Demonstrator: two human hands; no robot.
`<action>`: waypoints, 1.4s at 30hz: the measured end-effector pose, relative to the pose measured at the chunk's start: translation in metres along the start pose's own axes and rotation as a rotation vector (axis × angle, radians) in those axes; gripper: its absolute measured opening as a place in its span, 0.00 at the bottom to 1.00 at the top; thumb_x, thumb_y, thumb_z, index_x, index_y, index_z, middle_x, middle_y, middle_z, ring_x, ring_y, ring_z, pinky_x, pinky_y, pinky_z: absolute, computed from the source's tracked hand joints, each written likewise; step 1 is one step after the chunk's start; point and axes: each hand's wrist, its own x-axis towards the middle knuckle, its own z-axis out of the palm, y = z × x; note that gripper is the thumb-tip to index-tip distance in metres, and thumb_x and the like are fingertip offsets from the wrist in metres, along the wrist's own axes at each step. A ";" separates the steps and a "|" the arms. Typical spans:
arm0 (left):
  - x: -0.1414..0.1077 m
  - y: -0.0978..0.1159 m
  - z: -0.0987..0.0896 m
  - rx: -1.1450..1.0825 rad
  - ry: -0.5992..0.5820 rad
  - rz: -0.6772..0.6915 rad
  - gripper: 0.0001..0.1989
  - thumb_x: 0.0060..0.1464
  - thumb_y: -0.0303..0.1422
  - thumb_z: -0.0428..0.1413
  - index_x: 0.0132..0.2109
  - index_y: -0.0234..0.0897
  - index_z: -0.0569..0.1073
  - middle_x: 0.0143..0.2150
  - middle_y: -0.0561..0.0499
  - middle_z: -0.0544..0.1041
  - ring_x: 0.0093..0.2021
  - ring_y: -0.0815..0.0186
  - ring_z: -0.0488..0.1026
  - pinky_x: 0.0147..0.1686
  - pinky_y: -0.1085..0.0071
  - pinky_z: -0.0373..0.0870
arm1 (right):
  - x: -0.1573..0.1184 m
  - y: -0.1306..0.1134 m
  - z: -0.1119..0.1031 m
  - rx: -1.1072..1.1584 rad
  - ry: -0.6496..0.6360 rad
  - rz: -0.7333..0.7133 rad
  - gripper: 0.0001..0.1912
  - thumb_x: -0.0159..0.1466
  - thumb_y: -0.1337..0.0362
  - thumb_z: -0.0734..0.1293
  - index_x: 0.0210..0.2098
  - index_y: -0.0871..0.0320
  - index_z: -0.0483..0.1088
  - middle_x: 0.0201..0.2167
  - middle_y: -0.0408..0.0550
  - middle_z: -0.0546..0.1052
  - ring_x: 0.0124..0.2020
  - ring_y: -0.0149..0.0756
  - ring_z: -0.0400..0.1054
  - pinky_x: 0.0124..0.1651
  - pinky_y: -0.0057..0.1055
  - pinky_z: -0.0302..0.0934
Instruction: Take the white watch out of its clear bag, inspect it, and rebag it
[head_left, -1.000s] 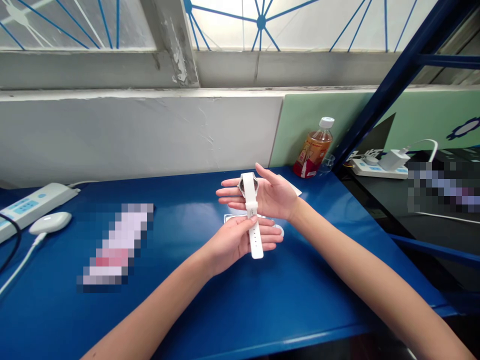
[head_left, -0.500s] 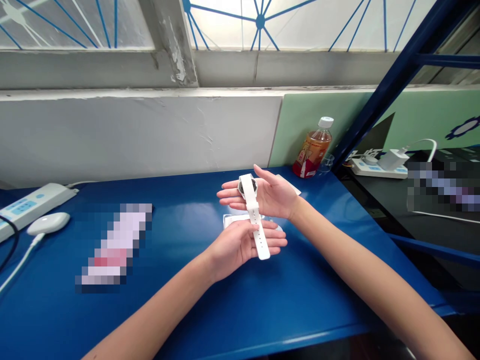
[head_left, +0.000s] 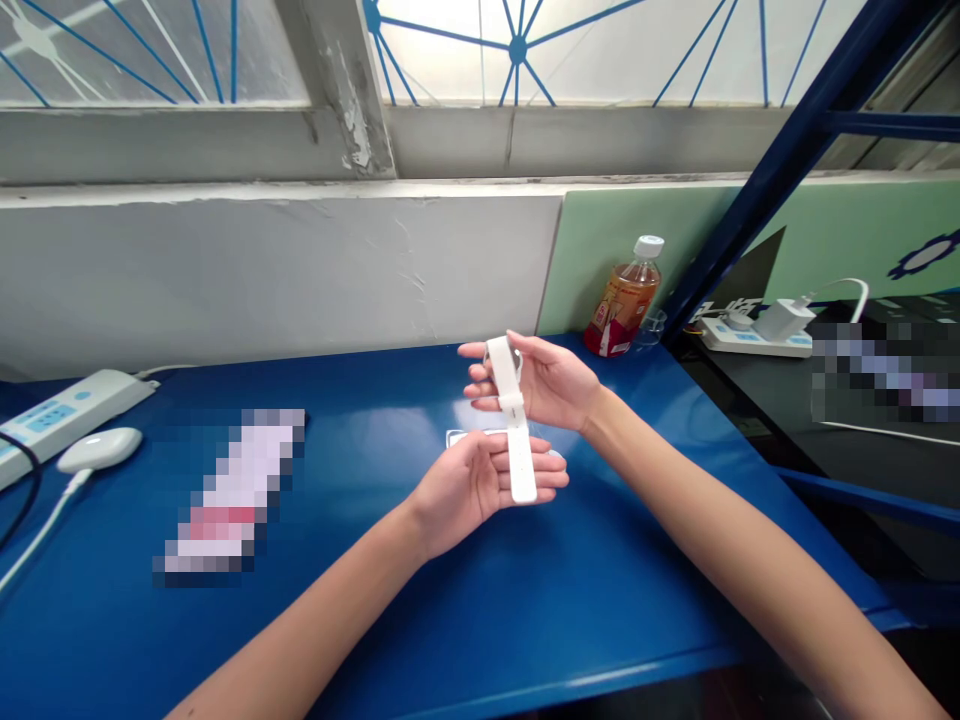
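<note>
A white wristwatch [head_left: 520,460] is held above the blue desk, its perforated strap hanging down toward me. My right hand [head_left: 561,385] is closed around the watch's upper end, fingers behind it and thumb near the top. The watch case is mostly hidden by the strap and fingers. Below it, my left hand [head_left: 461,495] lies palm up with its fingers stretched out flat. The loose strap end rests across those fingers, and the thumb is off the strap. A white flat item [head_left: 454,438] on the desk is mostly covered by my hands.
On the blue desk [head_left: 360,620] a blurred phone-like slab [head_left: 236,490] lies at left. Beside it are a white corded puck [head_left: 100,450] and a power strip [head_left: 82,405]. A drink bottle [head_left: 624,300] stands at the back right, near a blue metal post [head_left: 739,225].
My right hand has turned and its fingers have curled more around the watch, hiding the dial. My left thumb has come off the strap, which now lies straighter over the fingers.
</note>
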 end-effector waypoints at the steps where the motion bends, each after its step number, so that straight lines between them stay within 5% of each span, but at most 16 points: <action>1: 0.000 0.001 0.000 -0.032 -0.008 0.001 0.24 0.63 0.36 0.44 0.50 0.17 0.74 0.48 0.26 0.78 0.49 0.46 0.77 0.52 0.53 0.68 | -0.001 -0.004 0.000 -0.001 0.035 -0.057 0.22 0.73 0.60 0.49 0.48 0.63 0.70 0.36 0.50 0.78 0.42 0.39 0.75 0.53 0.39 0.65; 5: -0.002 0.005 0.002 -0.165 0.041 0.006 0.32 0.65 0.45 0.40 0.49 0.17 0.74 0.46 0.27 0.79 0.48 0.48 0.78 0.54 0.55 0.66 | -0.003 -0.018 0.001 0.050 0.202 -0.310 0.13 0.72 0.62 0.56 0.36 0.55 0.70 0.27 0.40 0.76 0.39 0.31 0.75 0.54 0.32 0.65; 9: -0.003 0.008 0.007 -0.219 0.129 0.017 0.34 0.65 0.48 0.42 0.51 0.15 0.72 0.50 0.25 0.77 0.51 0.47 0.76 0.56 0.56 0.65 | 0.000 -0.019 0.003 0.028 0.289 -0.404 0.11 0.70 0.59 0.61 0.32 0.52 0.68 0.26 0.38 0.77 0.42 0.30 0.76 0.55 0.31 0.64; 17: -0.003 0.008 0.012 -0.143 0.123 0.220 0.28 0.65 0.48 0.45 0.52 0.24 0.72 0.52 0.31 0.77 0.58 0.44 0.70 0.60 0.52 0.62 | 0.004 0.005 0.015 -0.504 0.213 -0.268 0.16 0.62 0.49 0.69 0.35 0.54 0.65 0.33 0.46 0.82 0.45 0.39 0.76 0.49 0.37 0.67; 23: -0.002 0.003 0.008 0.153 0.108 0.280 0.17 0.55 0.37 0.63 0.47 0.29 0.75 0.41 0.40 0.81 0.45 0.52 0.79 0.50 0.58 0.71 | -0.002 0.007 0.030 -0.758 0.180 -0.160 0.14 0.66 0.52 0.66 0.34 0.56 0.64 0.45 0.51 0.80 0.51 0.42 0.72 0.39 0.30 0.67; 27: -0.004 0.001 0.006 0.217 0.063 0.183 0.14 0.57 0.35 0.61 0.45 0.27 0.76 0.32 0.43 0.80 0.34 0.59 0.80 0.41 0.64 0.74 | -0.001 0.010 0.029 -0.666 0.134 -0.108 0.13 0.66 0.54 0.67 0.34 0.57 0.66 0.50 0.52 0.77 0.54 0.43 0.70 0.46 0.33 0.68; 32: -0.006 0.000 0.008 0.194 -0.083 0.043 0.16 0.62 0.37 0.55 0.47 0.26 0.75 0.36 0.37 0.81 0.36 0.56 0.81 0.41 0.62 0.74 | 0.002 0.017 0.022 -0.310 0.003 -0.043 0.11 0.63 0.60 0.71 0.42 0.59 0.70 0.51 0.55 0.77 0.52 0.42 0.73 0.59 0.42 0.61; 36: -0.004 -0.001 0.009 0.212 -0.013 0.057 0.17 0.62 0.40 0.55 0.47 0.27 0.75 0.38 0.37 0.82 0.38 0.55 0.81 0.43 0.61 0.74 | 0.000 0.013 0.018 -0.264 -0.068 -0.018 0.19 0.61 0.66 0.72 0.51 0.60 0.71 0.51 0.56 0.77 0.53 0.43 0.72 0.61 0.42 0.59; 42: 0.000 0.001 0.005 0.254 0.111 0.185 0.20 0.62 0.42 0.57 0.48 0.26 0.75 0.47 0.33 0.80 0.49 0.49 0.78 0.51 0.57 0.70 | 0.000 0.003 0.008 -0.315 0.008 -0.076 0.18 0.61 0.69 0.70 0.51 0.62 0.72 0.53 0.57 0.77 0.54 0.44 0.72 0.63 0.43 0.58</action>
